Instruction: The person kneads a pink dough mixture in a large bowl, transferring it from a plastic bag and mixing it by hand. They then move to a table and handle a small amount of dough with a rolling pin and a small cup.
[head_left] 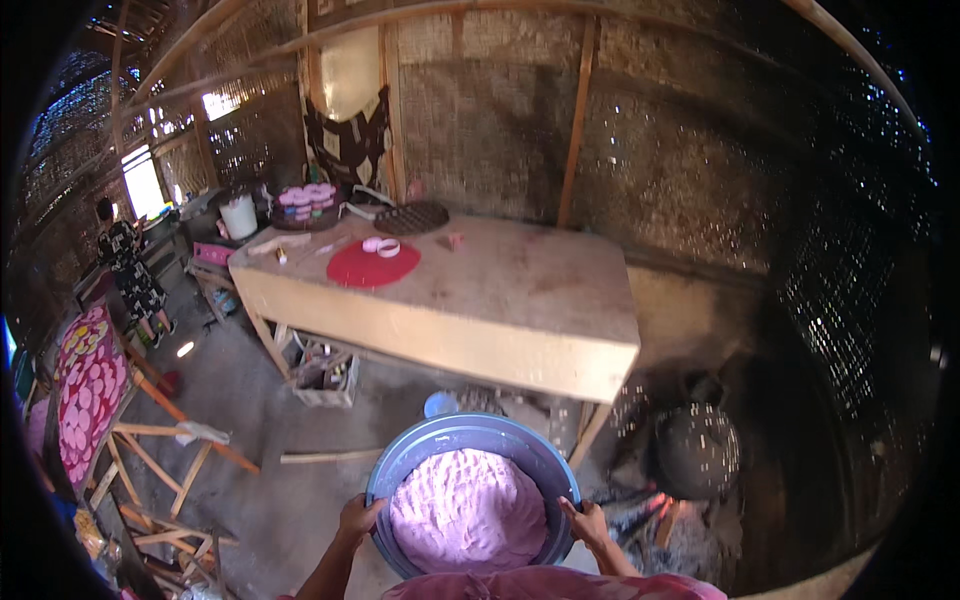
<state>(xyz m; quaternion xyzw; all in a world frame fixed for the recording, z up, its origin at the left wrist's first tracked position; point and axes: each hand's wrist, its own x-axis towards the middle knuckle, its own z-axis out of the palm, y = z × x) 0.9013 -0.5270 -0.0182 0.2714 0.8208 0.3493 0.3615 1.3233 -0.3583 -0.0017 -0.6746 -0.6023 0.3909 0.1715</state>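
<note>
A round blue tub [465, 428] is held in front of my body at the lower middle. Pale pink-purple dough [470, 510] fills much of it, its top lumpy and pressed with dents. My left hand [358, 518] is closed on the tub's left rim, and my right hand [588, 522] grips the rim on the opposite side. Just beyond the far rim, a small light-blue bowl [441, 404] shows low down. Ahead stands a long wooden table [520, 270] with a red round mat [372, 268]; white-pink rings [388, 248] lie on the mat.
A fire [665, 505] burns beside a dark pot [697, 450] at my right. Wooden trestles [190, 470] hold a tray of pink discs [88, 390] on the left. A wooden strip [330, 457] lies on the floor. Another person [130, 262] stands at the far left.
</note>
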